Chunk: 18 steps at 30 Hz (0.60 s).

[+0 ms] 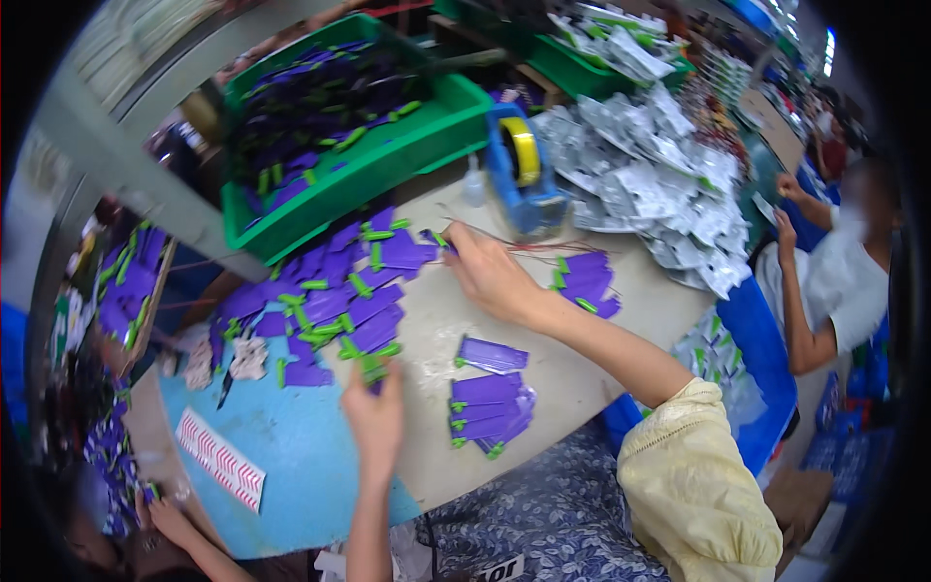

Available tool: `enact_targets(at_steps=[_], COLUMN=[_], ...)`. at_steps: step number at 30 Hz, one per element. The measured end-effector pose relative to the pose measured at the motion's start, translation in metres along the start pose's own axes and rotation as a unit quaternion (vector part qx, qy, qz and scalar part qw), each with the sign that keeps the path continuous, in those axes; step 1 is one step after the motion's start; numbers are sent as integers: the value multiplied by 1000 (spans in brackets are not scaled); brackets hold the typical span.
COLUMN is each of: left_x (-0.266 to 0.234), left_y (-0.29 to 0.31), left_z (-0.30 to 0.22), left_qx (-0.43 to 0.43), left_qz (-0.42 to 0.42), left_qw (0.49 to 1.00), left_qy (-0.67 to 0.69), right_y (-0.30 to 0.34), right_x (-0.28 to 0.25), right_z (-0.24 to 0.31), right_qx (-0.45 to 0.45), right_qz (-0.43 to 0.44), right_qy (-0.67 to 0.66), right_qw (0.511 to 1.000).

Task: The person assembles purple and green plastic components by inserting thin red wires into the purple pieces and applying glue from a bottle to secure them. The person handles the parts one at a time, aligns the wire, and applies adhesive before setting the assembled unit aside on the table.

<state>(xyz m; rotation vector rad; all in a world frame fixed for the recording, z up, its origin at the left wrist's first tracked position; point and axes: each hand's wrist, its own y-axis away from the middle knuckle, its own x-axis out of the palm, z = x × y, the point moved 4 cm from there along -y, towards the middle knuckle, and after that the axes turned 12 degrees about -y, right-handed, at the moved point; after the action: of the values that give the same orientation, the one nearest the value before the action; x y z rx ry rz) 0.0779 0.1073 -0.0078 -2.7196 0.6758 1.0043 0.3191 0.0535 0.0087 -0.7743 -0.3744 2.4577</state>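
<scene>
My left hand (375, 412) is closed on a flat purple piece with a green end (372, 370), at the near edge of a loose pile of such purple pieces (325, 291). Farther off, my right hand (482, 272) pinches a small purple-and-green piece (438, 239) between thumb and fingers, right of the pile. In front of me lies a fanned group of purple pieces (493, 405), with a single purple piece (493, 355) just beyond it. Past my right wrist rests another purple group (588, 281).
A green bin (359, 160) of purple pieces stands at the back, beside a small bottle (473, 186) and a blue tape dispenser (524, 184). Silver packets (645, 175) heap at right above a blue bin (771, 369). A striped strip (219, 458) lies left. Co-workers sit at both sides.
</scene>
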Motion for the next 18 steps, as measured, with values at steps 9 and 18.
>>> enact_targets(at_steps=[9, 18], left_x=[10, 41], left_y=[-10, -10], left_z=[20, -18], left_qx=[-61, -193], left_qz=[-83, 51], left_qw=[966, 828], left_qy=[239, 525], right_y=[-23, -44], right_x=[29, 30], right_z=[15, -28], right_qx=[64, -108], right_qz=[113, 134], right_qy=[-18, 208], right_qw=[991, 963])
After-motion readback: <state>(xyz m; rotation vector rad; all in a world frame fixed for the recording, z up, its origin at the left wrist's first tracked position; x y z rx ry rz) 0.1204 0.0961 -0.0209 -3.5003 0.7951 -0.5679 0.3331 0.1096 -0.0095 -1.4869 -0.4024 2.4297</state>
